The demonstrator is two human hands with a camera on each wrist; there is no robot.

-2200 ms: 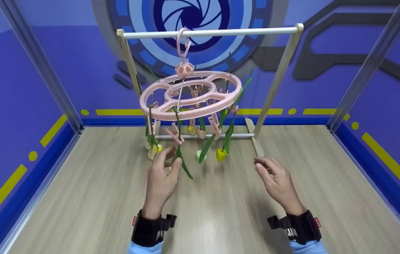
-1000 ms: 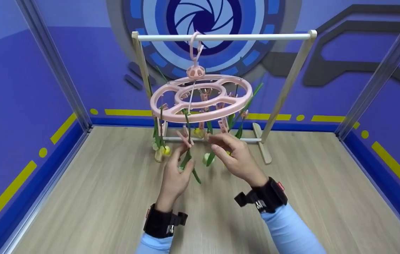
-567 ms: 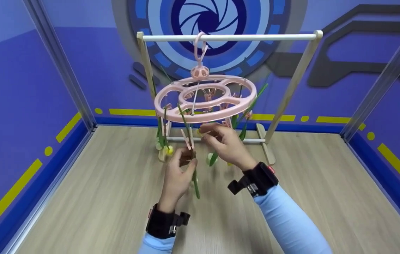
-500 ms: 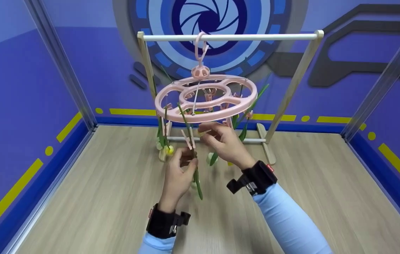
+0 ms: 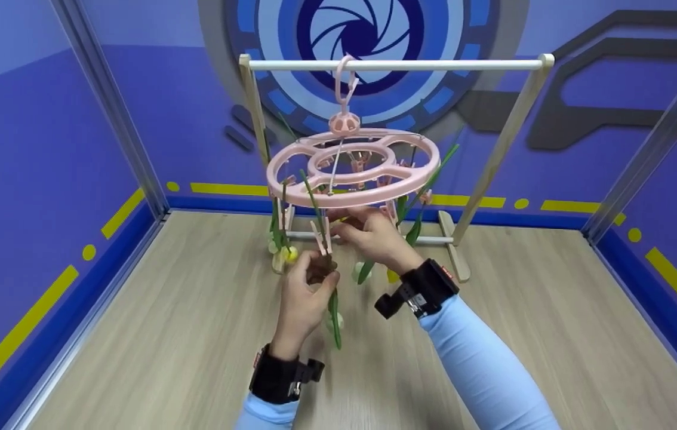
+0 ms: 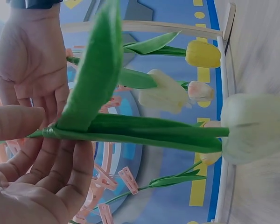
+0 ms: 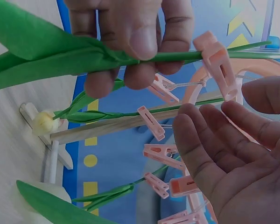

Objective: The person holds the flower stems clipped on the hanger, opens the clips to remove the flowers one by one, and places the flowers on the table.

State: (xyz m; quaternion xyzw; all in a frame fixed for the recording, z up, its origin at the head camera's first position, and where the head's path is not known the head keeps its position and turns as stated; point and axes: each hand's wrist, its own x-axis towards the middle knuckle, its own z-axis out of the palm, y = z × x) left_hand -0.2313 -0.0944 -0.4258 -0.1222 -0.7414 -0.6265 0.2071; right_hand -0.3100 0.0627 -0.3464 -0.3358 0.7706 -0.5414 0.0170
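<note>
In the left wrist view, an artificial white tulip [image 6: 254, 128] with green leaves hangs bloom down. My left hand [image 5: 305, 292] pinches its stem between thumb and fingers, just under a pink clip [image 5: 320, 236]. In the right wrist view, that clip crosses the stem, one end over it and the other right at my right fingertips. My right hand [image 5: 374, 236] is beneath the front of the pink hanger ring [image 5: 353, 197], its fingers loosely bent and thumb apart from them. Part of its fingers is hidden under the ring in the head view.
The hanger hooks over the white bar [image 5: 446, 64] of a wooden stand [image 5: 502, 143]. More tulips hang from its clips, among them a yellow one [image 6: 203, 53] and a pale one [image 7: 45, 122]. Blue printed walls enclose the wood-look table [image 5: 153, 334].
My right hand has come from the right side up to the clip under the ring. The left-held tulip stem and the clip have swung more upright, and the white bloom now shows lower down.
</note>
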